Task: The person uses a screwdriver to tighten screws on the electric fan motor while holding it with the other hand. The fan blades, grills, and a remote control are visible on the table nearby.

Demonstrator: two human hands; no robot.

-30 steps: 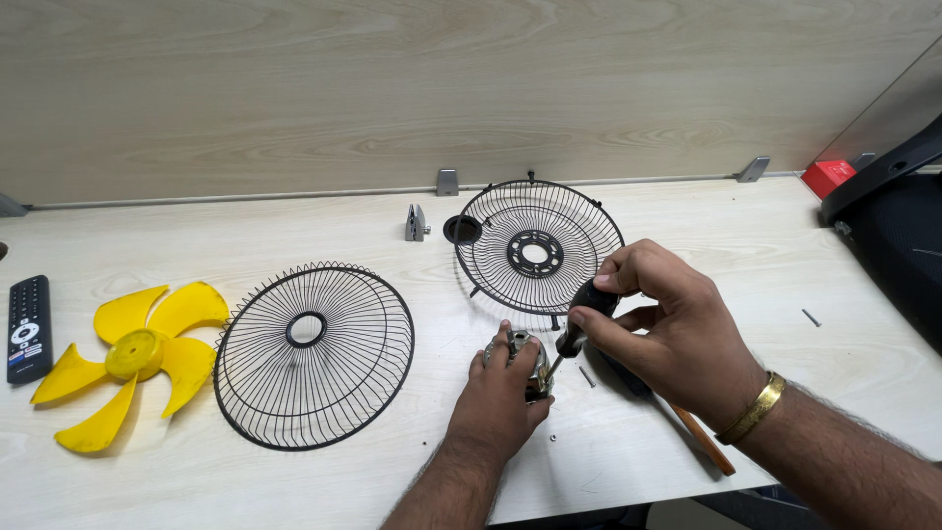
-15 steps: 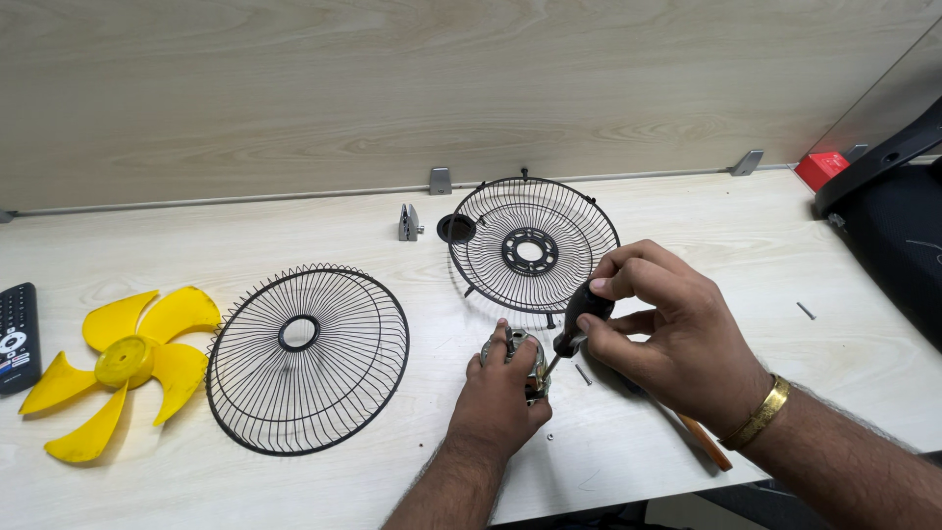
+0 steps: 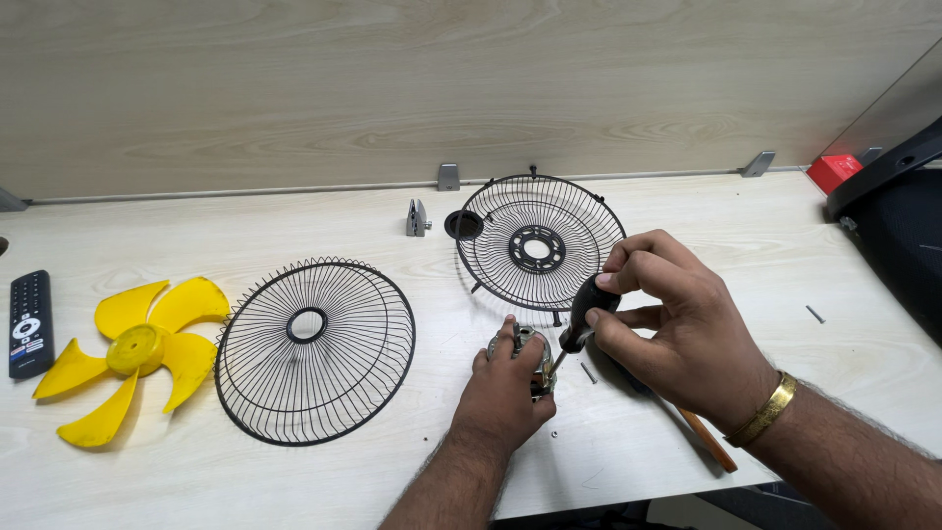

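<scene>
My left hand (image 3: 507,389) is wrapped around a small metal fan motor (image 3: 528,344) on the pale wooden table (image 3: 245,226). My right hand (image 3: 677,324) grips the black handle of a screwdriver (image 3: 587,307), and its tip meets the motor at the right side. A black wire fan guard (image 3: 314,348) lies to the left of my hands. A second black guard with a ring plate in its middle (image 3: 538,243) lies just beyond them. A yellow fan blade (image 3: 132,351) rests at the far left.
A black remote control (image 3: 28,323) lies at the left edge. A small black cap (image 3: 463,225) and a grey metal clip (image 3: 417,218) sit near the back. Loose screws (image 3: 589,373) lie by my hands, another (image 3: 814,314) at the right. A wooden-handled tool (image 3: 708,440) lies under my right wrist.
My hands stay on the motor and screwdriver with almost no movement. The view has shifted slightly, so the table items sit a little differently in the picture.
</scene>
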